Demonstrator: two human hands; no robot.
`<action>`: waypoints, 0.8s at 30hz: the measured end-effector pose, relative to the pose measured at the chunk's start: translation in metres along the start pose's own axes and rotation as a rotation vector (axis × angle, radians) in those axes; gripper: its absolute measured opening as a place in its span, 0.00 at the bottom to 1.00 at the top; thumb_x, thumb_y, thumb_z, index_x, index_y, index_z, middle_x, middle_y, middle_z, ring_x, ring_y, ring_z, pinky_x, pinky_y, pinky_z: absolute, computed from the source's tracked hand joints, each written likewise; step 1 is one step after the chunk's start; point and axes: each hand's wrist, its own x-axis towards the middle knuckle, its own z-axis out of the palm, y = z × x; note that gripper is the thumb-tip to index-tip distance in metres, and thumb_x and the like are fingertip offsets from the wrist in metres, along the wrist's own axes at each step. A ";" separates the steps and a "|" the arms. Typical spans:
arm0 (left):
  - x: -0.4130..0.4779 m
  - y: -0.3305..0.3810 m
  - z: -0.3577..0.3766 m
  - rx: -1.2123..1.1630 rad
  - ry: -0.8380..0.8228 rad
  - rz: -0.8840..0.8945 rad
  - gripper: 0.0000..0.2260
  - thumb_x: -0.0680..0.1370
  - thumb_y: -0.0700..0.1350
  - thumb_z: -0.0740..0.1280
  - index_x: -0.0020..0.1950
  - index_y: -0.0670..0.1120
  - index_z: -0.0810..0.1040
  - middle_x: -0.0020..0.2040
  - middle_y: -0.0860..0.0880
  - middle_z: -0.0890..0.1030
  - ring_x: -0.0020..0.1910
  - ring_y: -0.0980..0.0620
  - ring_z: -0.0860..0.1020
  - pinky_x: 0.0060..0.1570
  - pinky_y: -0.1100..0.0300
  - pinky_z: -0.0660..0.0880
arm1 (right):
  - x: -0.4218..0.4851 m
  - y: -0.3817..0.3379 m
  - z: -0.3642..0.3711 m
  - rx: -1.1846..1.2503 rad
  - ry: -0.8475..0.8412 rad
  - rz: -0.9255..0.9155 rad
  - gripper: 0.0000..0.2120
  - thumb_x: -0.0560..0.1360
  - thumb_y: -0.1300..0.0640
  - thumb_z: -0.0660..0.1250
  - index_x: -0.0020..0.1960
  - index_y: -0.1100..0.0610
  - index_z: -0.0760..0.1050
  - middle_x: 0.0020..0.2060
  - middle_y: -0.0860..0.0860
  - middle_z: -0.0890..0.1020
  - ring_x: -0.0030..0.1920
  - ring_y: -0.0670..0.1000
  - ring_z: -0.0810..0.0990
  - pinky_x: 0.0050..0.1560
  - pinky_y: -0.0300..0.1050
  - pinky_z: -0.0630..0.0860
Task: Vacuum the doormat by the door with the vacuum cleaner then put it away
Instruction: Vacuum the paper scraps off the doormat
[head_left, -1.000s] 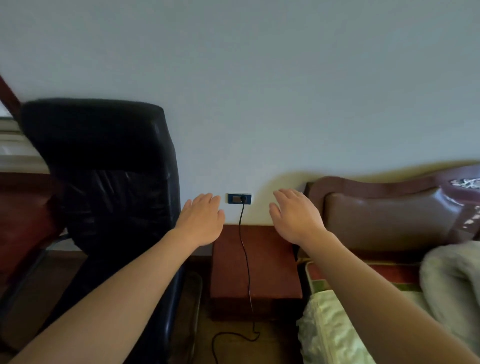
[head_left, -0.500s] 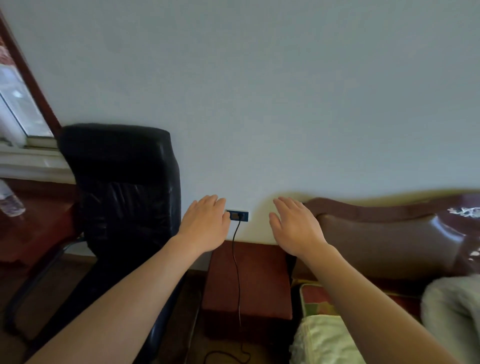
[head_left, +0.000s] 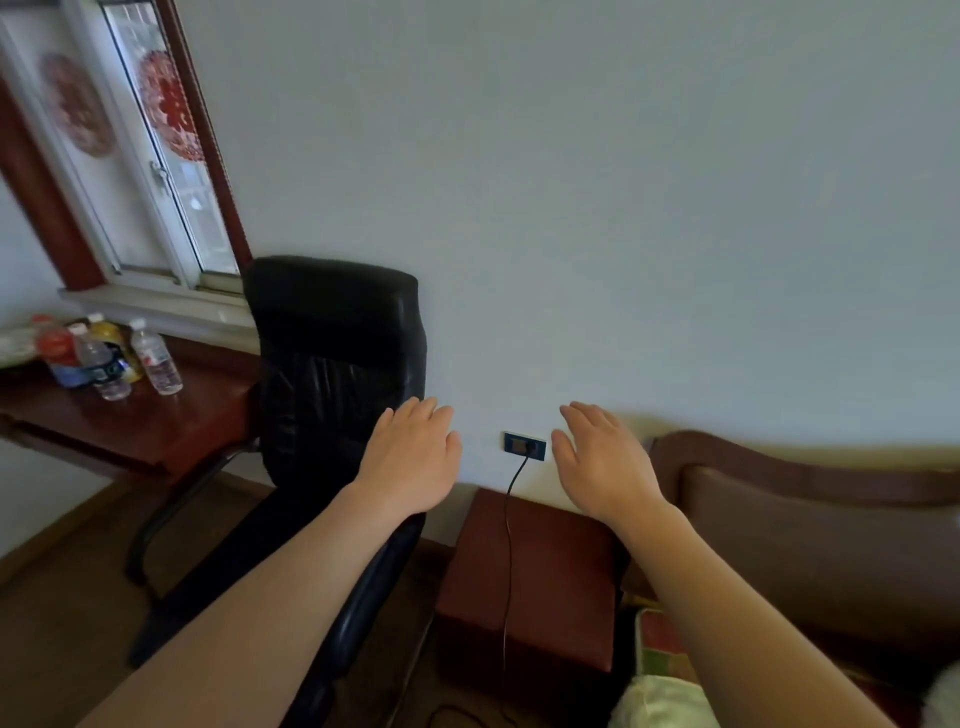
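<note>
Behind left hand (head_left: 410, 462) — chair (head_left: 332, 353) partly hidden.

Moderately bright daylight from the window (head_left: 156, 156) at upper left, panes washed out. Wall (head_left: 597, 208) evenly lit with a bluish-grey cast. Soft shadow on it just above the brown headboard (head_left: 810, 519). Pale sheen on the desk (head_left: 171, 431) top by the bottles (head_left: 124, 358) and on the black chair (head_left: 332, 364) leather. Floor at lower left dim. Left hand (head_left: 410, 457) and right hand (head_left: 608, 462) lit flat, no hard shadows. Wide-angle bend: window frame leans, lines curve at edges. Slightly soft overall, bottom corners blurriest.
</note>
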 end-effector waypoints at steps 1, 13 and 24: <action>-0.006 -0.004 -0.002 -0.003 0.004 -0.003 0.18 0.85 0.48 0.52 0.67 0.43 0.74 0.64 0.48 0.76 0.65 0.46 0.72 0.68 0.48 0.69 | -0.002 -0.006 0.001 0.012 -0.002 -0.003 0.18 0.84 0.53 0.55 0.63 0.63 0.75 0.62 0.57 0.78 0.65 0.57 0.72 0.65 0.50 0.68; -0.105 -0.101 -0.043 -0.004 0.023 -0.124 0.23 0.87 0.51 0.52 0.80 0.45 0.63 0.80 0.47 0.66 0.80 0.47 0.61 0.79 0.46 0.58 | -0.034 -0.129 0.023 0.016 -0.006 -0.180 0.22 0.84 0.53 0.54 0.74 0.62 0.69 0.71 0.56 0.74 0.72 0.56 0.68 0.72 0.47 0.61; -0.235 -0.237 -0.074 0.043 0.066 -0.334 0.21 0.86 0.51 0.54 0.76 0.45 0.69 0.75 0.48 0.72 0.75 0.47 0.68 0.74 0.47 0.65 | -0.066 -0.282 0.076 0.074 -0.055 -0.386 0.23 0.84 0.50 0.55 0.75 0.60 0.68 0.71 0.54 0.74 0.73 0.55 0.69 0.75 0.52 0.64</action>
